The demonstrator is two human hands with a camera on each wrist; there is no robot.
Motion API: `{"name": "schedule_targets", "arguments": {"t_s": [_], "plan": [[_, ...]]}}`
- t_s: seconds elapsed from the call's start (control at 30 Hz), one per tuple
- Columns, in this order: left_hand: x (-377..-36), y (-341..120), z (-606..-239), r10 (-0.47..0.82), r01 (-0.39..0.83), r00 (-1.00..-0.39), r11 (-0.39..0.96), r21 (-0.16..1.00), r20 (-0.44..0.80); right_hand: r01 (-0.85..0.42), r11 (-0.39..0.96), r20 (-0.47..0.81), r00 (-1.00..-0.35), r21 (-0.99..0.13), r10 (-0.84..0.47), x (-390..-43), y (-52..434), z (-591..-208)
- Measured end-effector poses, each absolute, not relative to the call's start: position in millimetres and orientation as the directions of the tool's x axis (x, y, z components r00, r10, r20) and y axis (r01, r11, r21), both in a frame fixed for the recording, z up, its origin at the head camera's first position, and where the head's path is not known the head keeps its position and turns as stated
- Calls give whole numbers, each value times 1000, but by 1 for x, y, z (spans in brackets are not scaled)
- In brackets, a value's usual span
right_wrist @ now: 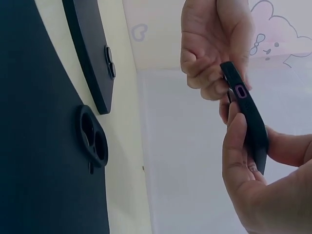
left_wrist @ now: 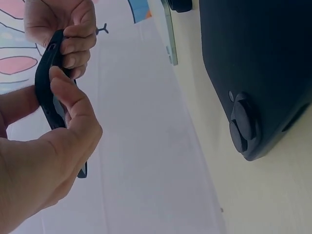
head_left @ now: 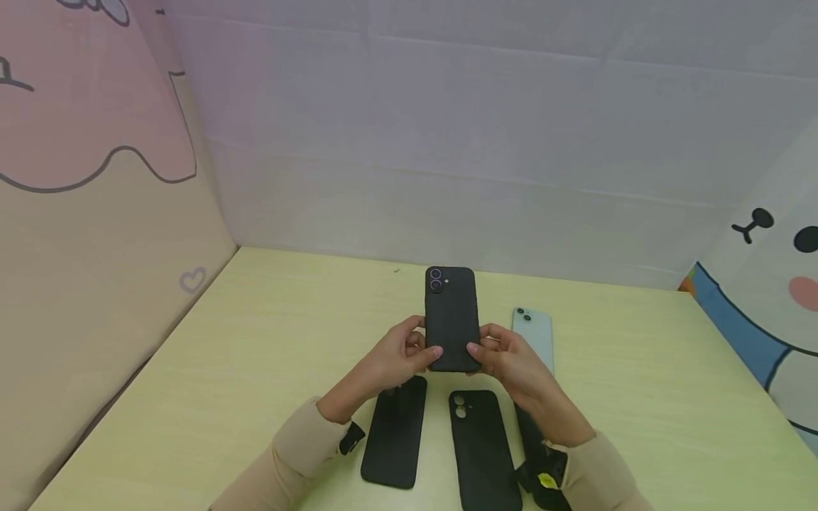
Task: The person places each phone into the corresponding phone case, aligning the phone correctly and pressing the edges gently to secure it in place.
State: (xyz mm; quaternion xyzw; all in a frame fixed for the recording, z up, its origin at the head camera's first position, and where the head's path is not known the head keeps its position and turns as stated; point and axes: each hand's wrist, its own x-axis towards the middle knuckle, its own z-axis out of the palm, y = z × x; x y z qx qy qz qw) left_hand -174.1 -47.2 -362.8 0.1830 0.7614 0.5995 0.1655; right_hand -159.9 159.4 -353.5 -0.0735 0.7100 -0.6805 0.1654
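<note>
A phone in a black case (head_left: 451, 319) is held up above the table, its back and two ringed camera lenses facing the head view. My left hand (head_left: 402, 355) grips its lower left edge, thumb on the back. On the lower right edge my right hand (head_left: 511, 358) pinches it the same way. In the left wrist view the black case (left_wrist: 45, 92) appears edge-on between both hands. The right wrist view shows a purple-rimmed slot on the end of the phone case (right_wrist: 248, 109). What lies on the phone's far side is hidden in the head view.
Below the hands lie a black phone or cased phone (head_left: 395, 436) at left and a black phone case (head_left: 486, 447) with see-through camera holes. A pale mint phone (head_left: 537, 337) lies behind my right hand. Another black item (head_left: 529, 433) is partly under my right wrist. Fabric walls (head_left: 447, 142) enclose the table.
</note>
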Motion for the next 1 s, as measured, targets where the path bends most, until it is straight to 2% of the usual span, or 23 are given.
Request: {"name": "schedule_targets", "arguments": {"t_s": [0.17,0.53,0.7,0.87,1.0], "plan": [[-174,-47,-363,485,45,-873,165,985,-41,140,26,-142,-944,-990,-299,-160,158,-353],[-176,-52,-360,479,74,-878,184,980,-23,142,17,-140,-942,-990,-306,-162,161,-351],[-177,-57,-356,535,62,-843,197,978,-54,140,-28,-130,-966,-990,-225,-165,168,-350],[-179,-61,-355,620,85,-782,206,975,-63,118,-68,-107,-983,-991,-149,-167,173,-349],[-181,-63,-356,637,101,-768,218,971,-63,97,-73,-88,-989,-993,-120,-166,173,-349]]}}
